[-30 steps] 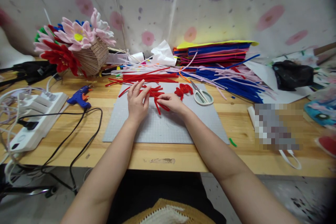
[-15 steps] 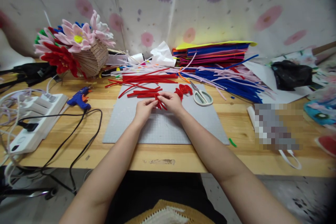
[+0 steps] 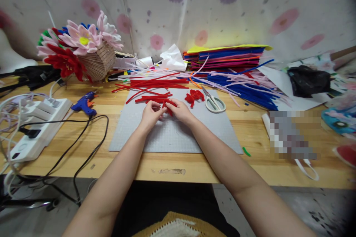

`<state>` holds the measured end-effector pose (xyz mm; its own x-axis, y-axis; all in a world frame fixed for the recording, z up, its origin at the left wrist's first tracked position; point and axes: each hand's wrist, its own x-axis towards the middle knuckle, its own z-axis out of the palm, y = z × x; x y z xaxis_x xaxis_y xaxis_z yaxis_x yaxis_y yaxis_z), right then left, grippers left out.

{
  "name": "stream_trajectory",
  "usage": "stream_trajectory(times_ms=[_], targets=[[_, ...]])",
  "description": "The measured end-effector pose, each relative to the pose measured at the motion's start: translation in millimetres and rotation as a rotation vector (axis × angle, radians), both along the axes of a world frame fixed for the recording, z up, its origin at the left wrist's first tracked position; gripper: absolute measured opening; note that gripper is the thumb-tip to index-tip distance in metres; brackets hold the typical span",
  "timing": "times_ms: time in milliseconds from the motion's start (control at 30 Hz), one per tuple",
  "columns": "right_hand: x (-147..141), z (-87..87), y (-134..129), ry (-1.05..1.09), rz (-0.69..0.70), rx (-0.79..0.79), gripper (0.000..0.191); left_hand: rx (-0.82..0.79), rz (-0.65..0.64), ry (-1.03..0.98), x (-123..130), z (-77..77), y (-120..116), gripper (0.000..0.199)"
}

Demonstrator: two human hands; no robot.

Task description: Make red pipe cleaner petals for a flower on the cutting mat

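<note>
While both hands are covering much of the red fuzzy piece (image 3: 170,107), a short part of it is showing below the fingertips and pointing roughly toward the person; its full long axis is not clear. The piece is sitting between the hands, over the upper middle of the grey mat (image 3: 172,137). Just behind the left hand (image 3: 151,114), red strips (image 3: 151,99) are lying mostly sideways across the mat. To the right of the piece, a red curled bundle (image 3: 194,97) is resting near the scissors (image 3: 213,102), whose blades are pointing away and leftward. The fingers are standing in the way of a fuller view. The left hand is pinching narrowly at the piece's left side, and the right hand is gripping it from the right with closed fingers. Both forearms are reaching forward and angling inward over the wooden table (image 3: 111,163).
</note>
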<state>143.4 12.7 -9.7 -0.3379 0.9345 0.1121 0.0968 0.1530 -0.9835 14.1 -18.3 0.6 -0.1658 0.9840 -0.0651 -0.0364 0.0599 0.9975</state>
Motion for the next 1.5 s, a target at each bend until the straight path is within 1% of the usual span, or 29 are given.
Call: stream_trajectory(times_ms=[100,200,267,333,400,467,533,633,667,733,800,833,1000,1067,1167,1233,1333,1433,1500], targets=[[-3,1.5,-3,-0.041,0.087,-0.049,0.021,0.107,-0.020,0.102,-6,-1.7,2,0.022],[-3,6.4,-8,-0.014,0.241,-0.121,0.025,0.184,-0.043,0.206,-11,-2.4,3,0.022],[-2,9.7,-10,0.029,0.333,-0.173,0.029,0.193,-0.054,0.195,-11,-1.7,3,0.023],[0,11.9,-11,0.072,0.355,-0.213,0.033,0.153,-0.059,0.118,-9,-0.2,2,0.025],[-1,13.0,-12,0.110,0.320,-0.240,0.036,0.117,-0.048,0.017,-6,1.5,0,0.028],[-2,13.2,-13,0.145,0.287,-0.260,0.036,0.106,-0.038,-0.084,-4,2.6,0,0.031],[-5,12.9,-14,0.187,0.289,-0.279,0.035,0.077,-0.042,-0.212,-2,3.2,0,0.033],[-7,11.3,-14,0.222,0.347,-0.283,0.032,-0.033,-0.082,-0.426,-1,4.0,0,0.033],[-7,10.5,-14,0.221,0.359,-0.275,0.032,-0.073,-0.092,-0.474,-2,4.3,0,0.032],[-7,8.6,-12,0.202,0.345,-0.253,0.031,-0.136,-0.087,-0.506,-3,4.7,0,0.030],[-5,7.3,-10,0.176,0.303,-0.238,0.031,-0.160,-0.075,-0.466,-4,4.6,1,0.029],[-3,7.1,-10,0.163,0.285,-0.236,0.031,-0.143,-0.074,-0.419,-6,4.2,1,0.029],[1,10.7,-10,0.102,0.254,-0.234,0.031,0.069,-0.139,-0.060,-11,2.2,0,0.033],[3,13.2,-11,0.084,0.268,-0.243,0.031,0.082,-0.204,-0.019,-12,2.5,-1,0.032],[3,16.7,-14,0.107,0.306,-0.273,0.031,0.091,-0.252,-0.081,-10,3.2,-3,0.032],[1,18.1,-16,0.135,0.344,-0.291,0.031,0.093,-0.228,-0.159,-7,2.8,-4,0.034],[-6,16.9,-19,0.144,0.371,-0.283,0.032,0.088,-0.146,-0.242,-4,0.6,-3,0.037],[-12,12.6,-19,0.124,0.337,-0.219,0.033,0.162,-0.017,-0.176,-2,-2.9,-1,0.036],[-13,9.6,-18,0.103,0.325,-0.177,0.032,0.191,0.042,-0.107,-1,-4.9,1,0.034]])
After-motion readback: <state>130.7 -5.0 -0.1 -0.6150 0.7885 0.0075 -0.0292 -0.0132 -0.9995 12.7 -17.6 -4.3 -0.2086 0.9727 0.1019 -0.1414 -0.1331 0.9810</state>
